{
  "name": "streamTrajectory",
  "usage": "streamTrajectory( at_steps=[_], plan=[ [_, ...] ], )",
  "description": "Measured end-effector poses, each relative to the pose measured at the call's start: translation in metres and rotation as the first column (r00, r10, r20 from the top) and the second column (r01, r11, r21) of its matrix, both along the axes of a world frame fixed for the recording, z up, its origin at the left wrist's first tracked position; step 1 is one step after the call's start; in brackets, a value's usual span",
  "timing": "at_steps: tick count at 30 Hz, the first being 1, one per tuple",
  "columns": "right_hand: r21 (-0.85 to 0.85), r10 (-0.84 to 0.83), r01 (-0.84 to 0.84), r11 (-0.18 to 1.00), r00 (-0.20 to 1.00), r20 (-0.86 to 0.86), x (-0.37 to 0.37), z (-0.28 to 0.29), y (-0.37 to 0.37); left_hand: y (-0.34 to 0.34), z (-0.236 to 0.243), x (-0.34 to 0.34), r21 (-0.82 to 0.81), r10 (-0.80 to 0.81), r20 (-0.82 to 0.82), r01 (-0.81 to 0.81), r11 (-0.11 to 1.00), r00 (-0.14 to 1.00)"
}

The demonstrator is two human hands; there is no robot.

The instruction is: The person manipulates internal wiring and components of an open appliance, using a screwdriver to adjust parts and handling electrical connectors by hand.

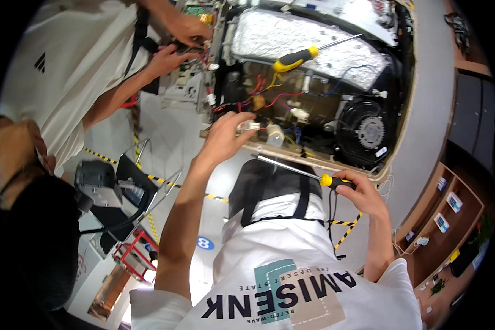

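Observation:
My left hand [226, 136] is closed around a white plug connector [248, 126] at the near left edge of an opened appliance [335, 162]. My right hand [362, 193] grips the yellow-and-black handle of a screwdriver [325, 180] just outside the near edge. Its shaft points left, with the tip close to my left hand. A second screwdriver [296, 59], also yellow and black, lies over the silver foil-covered panel [269, 36]. Coloured wires [275, 99] and a small white cylinder [275, 135] sit inside the casing near my left hand.
A co-worker's hands [176, 55] work at wiring beside a green circuit board [198, 12] on the left. A round black motor-like part [368, 132] fills the casing's near right corner. A black chair [132, 187] stands at left; shelves [445, 209] stand at right.

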State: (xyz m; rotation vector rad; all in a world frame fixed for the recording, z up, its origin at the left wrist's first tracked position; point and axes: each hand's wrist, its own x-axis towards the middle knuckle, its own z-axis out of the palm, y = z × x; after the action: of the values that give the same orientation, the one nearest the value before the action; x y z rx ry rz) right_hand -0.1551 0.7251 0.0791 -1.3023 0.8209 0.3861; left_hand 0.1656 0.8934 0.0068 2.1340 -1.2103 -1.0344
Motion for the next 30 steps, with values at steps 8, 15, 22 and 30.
streamTrajectory(
  at_steps=[8, 15, 22, 30],
  plan=[
    [-0.022, -0.760, 0.810, 0.586, 0.558, 0.334, 0.033, -0.040, -0.050, -0.003, -0.003, -0.016, 0.013, 0.122, -0.047, -0.122, 0.993, 0.991],
    [-0.606, -0.801, 0.739, 0.296, 0.538, 0.263, 0.097, -0.097, -0.105, 0.000, -0.011, -0.026, -0.048, 0.191, -0.063, -0.194, 0.980, 0.979],
    [-0.690, -0.731, 0.604, 0.399, 0.664, 0.158, 0.122, -0.072, -0.095, 0.004, -0.010, -0.030, 0.016, 0.241, -0.074, -0.240, 0.971, 0.968],
    [-0.269, -0.668, 0.826, 0.496, 0.560, 0.489, 0.096, -0.011, -0.057, 0.010, -0.020, -0.021, -0.035, 0.276, -0.066, -0.279, 0.960, 0.959]
  ],
)
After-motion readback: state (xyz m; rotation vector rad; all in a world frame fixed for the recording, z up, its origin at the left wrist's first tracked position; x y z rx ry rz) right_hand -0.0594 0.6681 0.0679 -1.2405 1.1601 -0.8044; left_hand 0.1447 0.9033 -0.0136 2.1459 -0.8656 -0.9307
